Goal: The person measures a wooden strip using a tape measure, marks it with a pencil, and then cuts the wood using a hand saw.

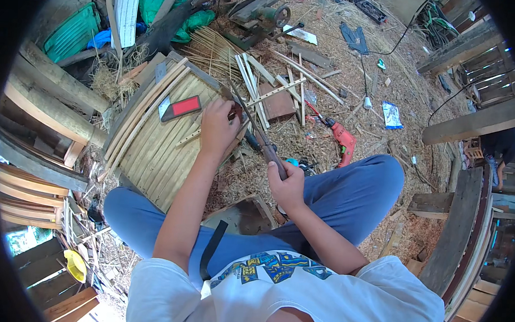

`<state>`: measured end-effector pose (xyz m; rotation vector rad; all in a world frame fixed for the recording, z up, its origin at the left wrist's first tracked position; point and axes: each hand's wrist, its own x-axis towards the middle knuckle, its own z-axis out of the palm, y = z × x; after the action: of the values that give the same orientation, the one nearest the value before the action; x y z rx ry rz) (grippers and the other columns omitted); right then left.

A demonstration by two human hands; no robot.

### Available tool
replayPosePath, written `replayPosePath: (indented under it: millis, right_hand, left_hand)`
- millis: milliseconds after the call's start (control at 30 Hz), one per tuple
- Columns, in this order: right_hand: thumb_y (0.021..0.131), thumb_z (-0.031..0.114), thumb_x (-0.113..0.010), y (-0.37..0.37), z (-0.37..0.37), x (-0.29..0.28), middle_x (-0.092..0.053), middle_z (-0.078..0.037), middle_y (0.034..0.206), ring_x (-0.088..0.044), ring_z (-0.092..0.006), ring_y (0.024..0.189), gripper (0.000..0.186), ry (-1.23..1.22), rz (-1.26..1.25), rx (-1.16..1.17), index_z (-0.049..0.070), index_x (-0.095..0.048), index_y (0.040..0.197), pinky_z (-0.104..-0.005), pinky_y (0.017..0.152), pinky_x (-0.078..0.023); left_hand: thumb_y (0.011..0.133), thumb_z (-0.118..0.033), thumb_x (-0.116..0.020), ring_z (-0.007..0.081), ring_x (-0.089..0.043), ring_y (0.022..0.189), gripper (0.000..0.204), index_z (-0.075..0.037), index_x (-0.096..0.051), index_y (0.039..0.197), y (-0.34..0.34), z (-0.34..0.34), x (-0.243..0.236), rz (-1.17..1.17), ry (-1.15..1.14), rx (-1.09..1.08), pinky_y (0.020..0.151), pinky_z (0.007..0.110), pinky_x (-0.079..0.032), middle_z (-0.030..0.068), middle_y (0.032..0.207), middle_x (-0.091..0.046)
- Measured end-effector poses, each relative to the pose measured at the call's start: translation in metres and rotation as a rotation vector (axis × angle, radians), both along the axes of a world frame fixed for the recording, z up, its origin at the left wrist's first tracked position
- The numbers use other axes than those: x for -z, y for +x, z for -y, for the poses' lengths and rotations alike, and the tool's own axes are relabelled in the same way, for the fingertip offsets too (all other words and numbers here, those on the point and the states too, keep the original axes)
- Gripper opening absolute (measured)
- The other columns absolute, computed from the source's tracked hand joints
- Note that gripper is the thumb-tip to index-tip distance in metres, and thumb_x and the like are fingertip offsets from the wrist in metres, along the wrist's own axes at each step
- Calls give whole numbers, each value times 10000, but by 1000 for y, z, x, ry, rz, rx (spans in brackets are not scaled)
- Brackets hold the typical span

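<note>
My right hand [286, 186] is wrapped round the dark wooden handle of a long knife [252, 122]. Its narrow blade slants away up and to the left, passing close beside my left hand [218, 125]. The fingers of my left hand are curled closed around a small dark brown piece that I cannot make out. Under that hand is a board of pale wooden slats [155, 152]. On the board lie a red-and-black rectangular case [185, 106] and, partly hidden by my wrist, a thin strip with holes [188, 138].
Ahead are a wooden block [280, 105], loose wooden strips [253, 87] and a pile of thin sticks [207, 51]. A red power drill [343, 142] lies right of my hands, near my knee. Cables cross the shaving-strewn ground; wooden beams [474, 124] stand at the right.
</note>
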<state>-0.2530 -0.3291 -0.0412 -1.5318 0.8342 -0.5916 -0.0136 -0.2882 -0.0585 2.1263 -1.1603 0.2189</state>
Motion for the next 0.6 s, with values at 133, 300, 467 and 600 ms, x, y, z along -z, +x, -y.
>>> replayPosePath:
  millis: [133,300,467,600]
  right_hand:
    - [1040,203,-666,-4,0,-3,-450,83,592,-378,-24,559,376,-25,-4,-13,19,-603,718,-305,498,-278]
    - [1039,200,-667,-3,2,-1,-450,82,590,-374,-25,556,379,-18,-29,-11,21,-597,712,-310,498,-272]
    - [1033,234,-678,-2,3,-4,-453,72,597,-385,-35,570,382,45,-12,3,15,-617,726,-312,502,-296]
    - [1039,226,-676,-5,5,1,-458,83,612,-386,-26,582,371,48,23,-1,19,-620,737,-305,504,-291]
  left_hand:
    - [793,-88,-729,398,-620,986,240,-15,-705,1020,0,1,0,23,-11,-3,871,491,-498,171,942,-627]
    - [804,-103,-739,381,-617,1005,235,-30,-714,1026,1,0,0,0,18,-14,891,485,-494,157,956,-628]
    - [818,-126,-745,362,-616,1033,223,-47,-726,1026,-1,1,0,2,22,-6,902,476,-489,141,982,-631]
    - [818,-122,-743,360,-615,1029,211,-56,-727,1017,-1,2,0,-9,9,-6,911,478,-490,136,984,-631]
